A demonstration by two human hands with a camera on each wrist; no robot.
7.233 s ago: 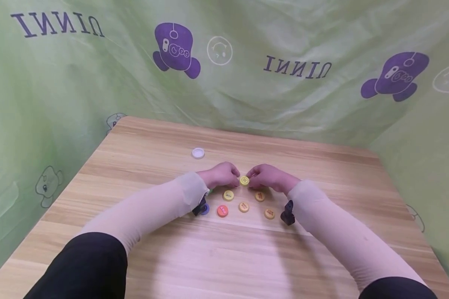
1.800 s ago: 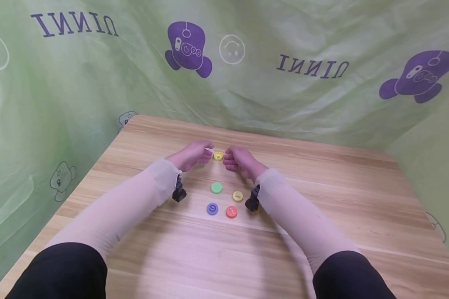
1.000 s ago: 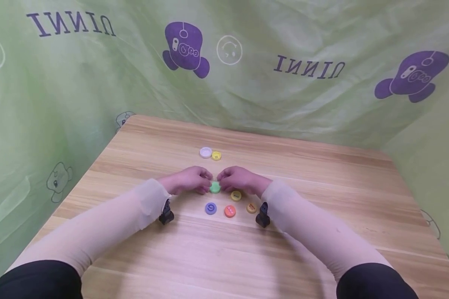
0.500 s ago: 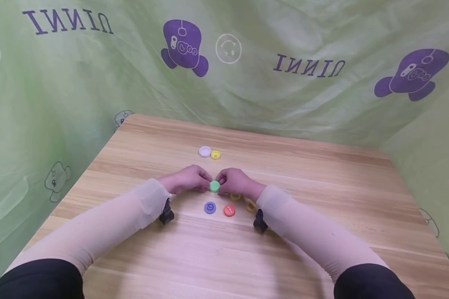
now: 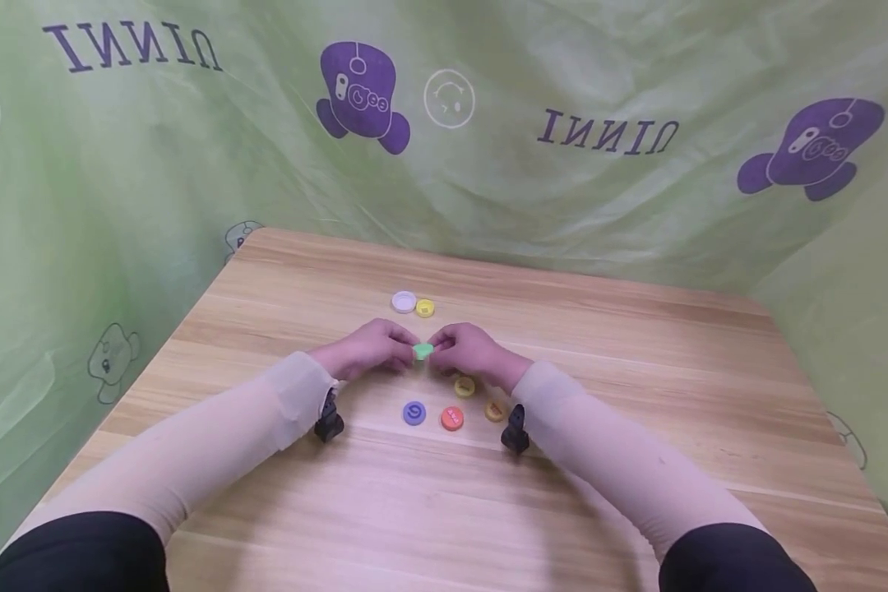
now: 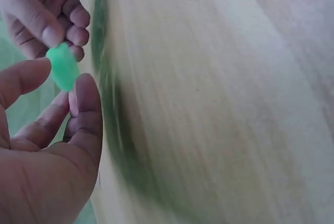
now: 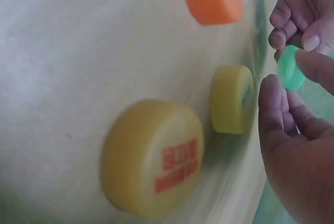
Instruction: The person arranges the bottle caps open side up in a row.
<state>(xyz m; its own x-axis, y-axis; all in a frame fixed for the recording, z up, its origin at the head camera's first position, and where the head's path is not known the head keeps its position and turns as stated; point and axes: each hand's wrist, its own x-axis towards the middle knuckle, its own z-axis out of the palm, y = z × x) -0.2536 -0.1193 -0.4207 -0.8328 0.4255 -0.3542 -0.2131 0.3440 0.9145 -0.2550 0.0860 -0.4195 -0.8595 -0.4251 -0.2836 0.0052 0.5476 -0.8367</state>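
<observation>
A green bottle cap [image 5: 423,351] is tilted and raised off the table, between my two hands. My left hand [image 5: 373,345] pinches it from the left and my right hand [image 5: 469,353] from the right. In the left wrist view the thumb and a finger of the near hand touch the green cap [image 6: 63,67] on opposite sides, with the other hand's thumb at its upper edge. Beyond the hands, a white cap [image 5: 404,302] and a yellow cap [image 5: 425,308] lie side by side, hollow side up.
Nearer on the wooden table [image 5: 385,510] lie a blue cap [image 5: 414,413], an orange-red cap [image 5: 452,418], a second yellow cap [image 5: 464,386] and a tan cap [image 5: 494,410] with red print. The right forearm covers part of the table. A green curtain [image 5: 488,214] hangs behind.
The first yellow cap was carried back and left beside the white one, hollow side up. Both hands then came nearer, took hold of the green cap and have lifted and tilted it.
</observation>
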